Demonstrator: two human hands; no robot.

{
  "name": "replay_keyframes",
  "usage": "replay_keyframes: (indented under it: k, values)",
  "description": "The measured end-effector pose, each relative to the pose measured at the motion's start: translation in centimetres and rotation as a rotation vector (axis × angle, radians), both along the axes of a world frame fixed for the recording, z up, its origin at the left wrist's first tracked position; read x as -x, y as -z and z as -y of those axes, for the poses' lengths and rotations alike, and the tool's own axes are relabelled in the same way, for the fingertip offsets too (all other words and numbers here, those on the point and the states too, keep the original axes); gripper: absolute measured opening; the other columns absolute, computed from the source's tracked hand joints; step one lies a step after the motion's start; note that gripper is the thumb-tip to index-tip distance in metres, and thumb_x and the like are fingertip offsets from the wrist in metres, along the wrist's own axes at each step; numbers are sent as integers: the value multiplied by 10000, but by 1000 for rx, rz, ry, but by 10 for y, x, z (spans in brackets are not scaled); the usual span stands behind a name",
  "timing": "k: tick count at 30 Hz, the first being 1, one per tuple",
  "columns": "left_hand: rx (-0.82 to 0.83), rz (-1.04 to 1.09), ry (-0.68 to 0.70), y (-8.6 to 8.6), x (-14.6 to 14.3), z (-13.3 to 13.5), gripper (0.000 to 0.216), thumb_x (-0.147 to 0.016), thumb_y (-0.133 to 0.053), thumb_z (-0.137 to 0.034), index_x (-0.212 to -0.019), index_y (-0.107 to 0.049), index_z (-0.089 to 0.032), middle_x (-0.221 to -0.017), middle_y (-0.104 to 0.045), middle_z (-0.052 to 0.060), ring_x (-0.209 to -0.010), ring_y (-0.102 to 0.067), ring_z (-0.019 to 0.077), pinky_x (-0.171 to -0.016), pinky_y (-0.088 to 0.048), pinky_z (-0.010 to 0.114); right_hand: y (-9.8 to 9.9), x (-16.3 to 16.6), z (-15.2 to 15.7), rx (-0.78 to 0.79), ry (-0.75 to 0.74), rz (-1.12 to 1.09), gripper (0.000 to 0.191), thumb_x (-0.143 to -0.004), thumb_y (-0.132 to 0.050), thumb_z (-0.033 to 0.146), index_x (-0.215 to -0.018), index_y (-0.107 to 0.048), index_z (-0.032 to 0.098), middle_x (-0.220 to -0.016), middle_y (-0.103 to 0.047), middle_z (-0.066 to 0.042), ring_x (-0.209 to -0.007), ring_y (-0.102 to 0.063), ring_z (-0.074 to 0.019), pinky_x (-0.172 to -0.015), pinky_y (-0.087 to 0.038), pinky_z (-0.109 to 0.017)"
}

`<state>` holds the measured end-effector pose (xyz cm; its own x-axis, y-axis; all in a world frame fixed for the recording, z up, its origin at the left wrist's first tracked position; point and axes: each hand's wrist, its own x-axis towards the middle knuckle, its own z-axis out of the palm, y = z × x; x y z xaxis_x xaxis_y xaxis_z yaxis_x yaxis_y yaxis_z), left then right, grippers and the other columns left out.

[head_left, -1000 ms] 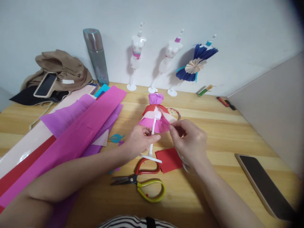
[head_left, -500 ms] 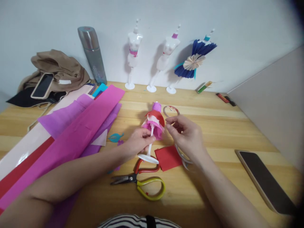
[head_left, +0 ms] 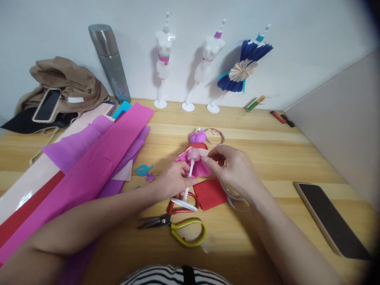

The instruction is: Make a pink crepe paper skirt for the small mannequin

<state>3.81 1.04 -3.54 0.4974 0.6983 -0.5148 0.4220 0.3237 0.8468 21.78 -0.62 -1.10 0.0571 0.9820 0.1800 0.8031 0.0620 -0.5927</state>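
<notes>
A small doll mannequin (head_left: 198, 137) in a purple, red and pink paper dress lies tilted away from me, its white stand nearest. My left hand (head_left: 175, 180) is closed round the white pole above the round base. At the right side of the dress my right hand (head_left: 231, 162) pinches the edge of a pale pink paper layer (head_left: 202, 152) between thumb and fingertips. Below the base lie scissors (head_left: 175, 225) with one red and one yellow handle. Close by is a folded red paper piece (head_left: 210, 194), with tape rolls (head_left: 234, 196) partly hidden under my right wrist.
Three mannequins stand along the wall, one in a blue paper dress (head_left: 242, 69). Coloured paper sheets (head_left: 97, 166) fill the left side, near a flask (head_left: 109, 63) and brown cloth (head_left: 65, 79). A phone (head_left: 332, 221) lies right; blue (head_left: 143, 170) and purple cutouts lie centre-left.
The mannequin has turned slightly, showing more of the purple top. My right hand, apart from the dress before, now pinches its pale pink layer. The view has shifted a little.
</notes>
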Motion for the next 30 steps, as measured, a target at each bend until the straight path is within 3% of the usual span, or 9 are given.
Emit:
replay_keyframes:
  k: [4, 8, 11, 13, 16, 19, 23, 27, 30]
  values:
    - [-138, -44, -26, -3, 4, -3, 220, -742, -692, -217, -767, -474, -224, -539, -524, -69, -429, -504, 115, -434, -348, 219, 11, -3, -8, 121, 33, -316, 279, -780, -639, 391, -581, -522, 235, -518, -500, 11, -494, -428, -141, -497, -304, -297]
    - [-400, -75, 20, -8, 11, -7, 191, -696, -699, -183, -731, -513, -206, -651, -544, -45, -574, -525, 122, -510, -343, 227, 16, -2, -13, 151, 64, -634, 291, -734, -710, 437, -590, -574, 224, -536, -542, 10, -506, -447, -136, -508, -335, -294]
    - [-446, -76, 38, -16, 13, -10, 166, -702, -696, -154, -680, -536, -190, -632, -509, -43, -590, -486, 111, -535, -320, 226, 14, 4, -13, 137, 51, -723, 286, -721, -734, 446, -601, -600, 223, -551, -564, 9, -518, -455, -135, -526, -356, -298]
    - [-397, -2, 23, -20, 12, -13, 149, -727, -719, -202, -679, -581, -176, -616, -507, -43, -577, -462, 100, -538, -319, 223, 15, 9, -12, 132, 31, -730, 290, -729, -738, 448, -607, -600, 223, -551, -556, 16, -518, -444, -130, -530, -356, -296]
    - [-184, 110, -39, -24, 7, -19, 221, -849, -638, -311, -688, -626, -160, -501, -443, -58, -459, -388, 76, -465, -277, 214, 18, 15, -11, 134, -4, -734, 307, -753, -730, 440, -597, -583, 220, -549, -534, 27, -520, -424, -122, -530, -345, -292]
    - [-8, 135, -139, -23, 2, -24, 242, -904, -557, -234, -685, -615, -151, -406, -371, -86, -346, -285, 53, -382, -186, 201, 22, 17, -11, 138, -18, -735, 314, -780, -712, 431, -593, -571, 220, -560, -529, 24, -524, -418, -122, -530, -342, -293]
    - [76, 173, -235, -18, 2, -27, 230, -883, -535, -101, -663, -560, -162, -382, -417, -85, -311, -316, 40, -352, -182, 164, 22, 15, -11, 125, 15, -745, 311, -797, -699, 417, -595, -554, 231, -564, -525, 23, -518, -428, -127, -527, -354, -296]
    - [142, 229, -240, -17, 4, -27, 255, -891, -514, -116, -641, -542, -159, -428, -471, -69, -302, -381, 41, -320, -220, 158, 21, 14, -13, 128, 15, -747, 307, -808, -681, 418, -607, -538, 235, -562, -529, 23, -511, -448, -132, -525, -369, -295]
    - [173, 225, -152, -20, 2, -23, 284, -919, -512, -160, -637, -546, -153, -442, -485, -68, -298, -411, 43, -310, -277, 157, 21, 14, -13, 140, 6, -723, 316, -806, -673, 431, -612, -514, 239, -550, -517, 27, -507, -454, -137, -514, -365, -293]
